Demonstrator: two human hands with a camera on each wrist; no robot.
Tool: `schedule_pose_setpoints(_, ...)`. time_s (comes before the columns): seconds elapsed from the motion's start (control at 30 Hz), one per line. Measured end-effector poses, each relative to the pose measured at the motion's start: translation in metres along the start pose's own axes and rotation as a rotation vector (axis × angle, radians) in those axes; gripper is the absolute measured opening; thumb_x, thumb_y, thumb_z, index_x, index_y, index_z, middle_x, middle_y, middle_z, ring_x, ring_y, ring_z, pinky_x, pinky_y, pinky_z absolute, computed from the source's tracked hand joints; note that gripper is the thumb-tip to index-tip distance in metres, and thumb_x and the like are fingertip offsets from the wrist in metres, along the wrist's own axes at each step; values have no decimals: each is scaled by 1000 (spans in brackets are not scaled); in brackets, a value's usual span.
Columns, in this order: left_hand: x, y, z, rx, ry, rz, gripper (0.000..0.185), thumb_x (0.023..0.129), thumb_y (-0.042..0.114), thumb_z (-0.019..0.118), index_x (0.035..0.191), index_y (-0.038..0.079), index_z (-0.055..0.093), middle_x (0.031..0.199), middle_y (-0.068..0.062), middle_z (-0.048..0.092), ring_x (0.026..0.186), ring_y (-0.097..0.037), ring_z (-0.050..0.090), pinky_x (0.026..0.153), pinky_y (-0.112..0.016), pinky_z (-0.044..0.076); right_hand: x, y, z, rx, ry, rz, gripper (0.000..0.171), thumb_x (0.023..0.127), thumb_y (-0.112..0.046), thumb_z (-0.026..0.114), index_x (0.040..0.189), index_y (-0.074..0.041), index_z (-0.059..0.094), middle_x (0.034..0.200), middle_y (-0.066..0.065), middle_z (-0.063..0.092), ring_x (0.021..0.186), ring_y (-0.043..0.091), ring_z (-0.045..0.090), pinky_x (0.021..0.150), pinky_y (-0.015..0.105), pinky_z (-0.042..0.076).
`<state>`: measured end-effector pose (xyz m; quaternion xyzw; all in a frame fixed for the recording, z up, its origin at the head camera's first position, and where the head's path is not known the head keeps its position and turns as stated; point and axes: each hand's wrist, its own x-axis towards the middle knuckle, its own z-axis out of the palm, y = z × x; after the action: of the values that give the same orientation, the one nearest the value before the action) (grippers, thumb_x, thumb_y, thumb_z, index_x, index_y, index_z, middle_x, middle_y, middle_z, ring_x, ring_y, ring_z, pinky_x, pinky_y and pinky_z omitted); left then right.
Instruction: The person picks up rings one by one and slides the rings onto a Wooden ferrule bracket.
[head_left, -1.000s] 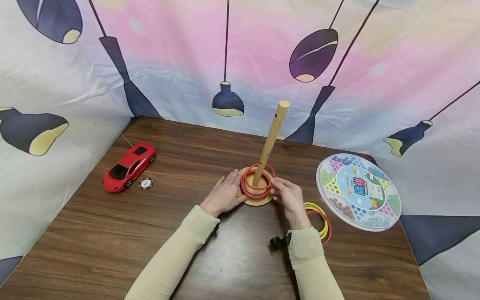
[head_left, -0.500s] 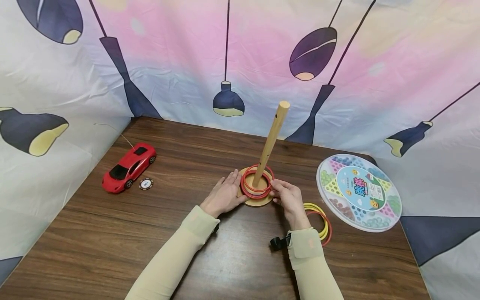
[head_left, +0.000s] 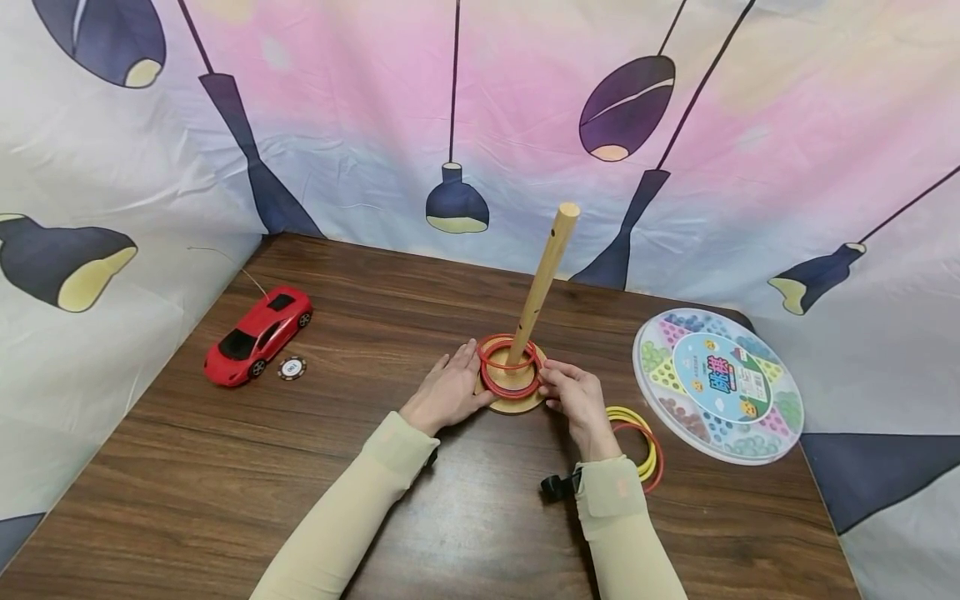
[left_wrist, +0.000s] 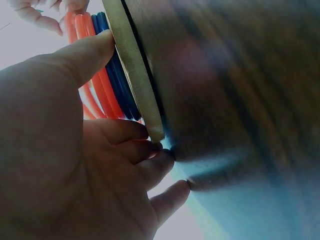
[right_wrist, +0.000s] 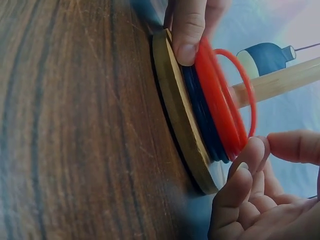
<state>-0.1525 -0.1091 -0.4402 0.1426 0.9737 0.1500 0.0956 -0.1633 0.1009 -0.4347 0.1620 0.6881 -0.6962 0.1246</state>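
A wooden ring toss stand, with a tall post [head_left: 546,271] and a round base [head_left: 517,407], stands near the table's middle. Around the post lie dark blue rings [right_wrist: 197,110] with red rings [right_wrist: 217,100] on top; the blue shows only in the wrist views. My left hand [head_left: 442,392] holds the base from the left, thumb on its top and fingers at its rim. A loose red ring [right_wrist: 254,100] sits tilted around the post, above the stack. Its right side is at the thumb and index fingertips of my right hand [head_left: 576,400], which seem to pinch it.
Several yellow rings [head_left: 649,457] and a red one lie right of my right wrist. Beyond them is a round Chinese checkers box [head_left: 720,383]. A red toy car [head_left: 255,337] and a poker chip [head_left: 292,367] are at the left. A printed cloth hangs behind the table.
The top red ring has shifted left and tilted differently around the post. My right hand has barely moved; my left hand stays on the base.
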Motion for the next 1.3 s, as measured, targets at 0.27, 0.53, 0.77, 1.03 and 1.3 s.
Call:
schedule_pose_setpoints(0.27,0,0,1,2,0,2,84,94,50,58,150,-4,27,159,-18,18,146,-27,20,117,-46,19,3,-1,3,-94,21,-26,33,92,-22,67,118,-2,63,80,0,60,62,10,59,60,26,49)
schedule_pose_setpoints(0.53,0,0,1,9,2,1,83,94,50,58,150,-4,29,159,-18,19,146,-27,20,116,-46,20,5,-2,7,-193,28,-56,30,91,-24,68,112,-3,65,77,2,58,63,13,56,60,29,47)
schedule_pose_setpoints(0.77,0,-1,0,9,12,6,83,94,49,58,149,-5,30,158,-19,20,145,-28,22,116,-47,21,7,-3,9,-216,41,-56,30,93,-29,66,110,-4,66,79,3,56,67,17,53,61,30,47)
schedule_pose_setpoints(1.03,1,0,1,23,9,12,84,94,50,57,150,-5,28,158,-19,19,146,-27,20,116,-47,21,11,-4,11,-181,58,-64,31,93,-27,67,109,-1,66,80,3,56,62,13,51,58,26,45)
schedule_pose_setpoints(1.3,1,0,1,18,-2,5,83,95,49,58,150,-5,27,159,-18,18,146,-27,19,116,-46,20,-1,-5,4,-174,66,-93,25,92,-19,65,109,-2,66,78,9,56,63,17,52,58,29,47)
